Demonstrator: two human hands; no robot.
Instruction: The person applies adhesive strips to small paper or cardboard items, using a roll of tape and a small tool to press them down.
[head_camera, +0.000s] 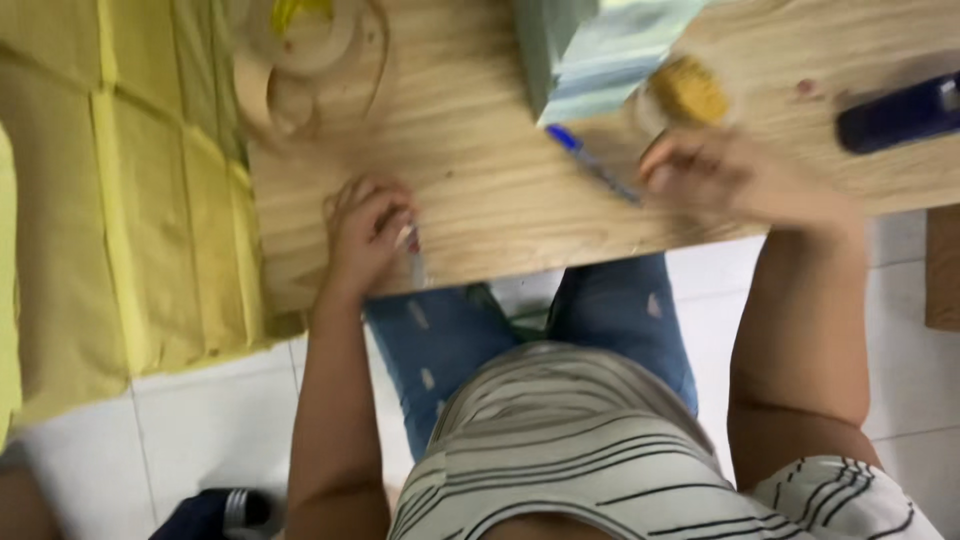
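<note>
**Working at a wooden board, both hands down on it**

Looking down from the head camera, so only one view here, and it's pretty motion-blurred. The left hand (365, 235) sits near the front edge of the wooden board (480, 170), fingers curled in tight around a small thin thing (412, 240) with a reddish tip poking out. Can't tell what it actually is.

The right hand (720, 175) is further right on the board, fingers bent, resting just beside a blue pen (590, 160) that lies at a slant. Honestly can't tell if it's gripping the pen or only touching it. Just above that hand there's a yellow round thing (688, 92), too blurry to name.

Other bits: a pale green box (590, 50) at the top edge, a dark blue object (900, 112) off to the right, curly wood-coloured shapes (300, 60) top left, yellow cloth (120, 200) on the left, white tiled floor (200, 420) below.
</note>
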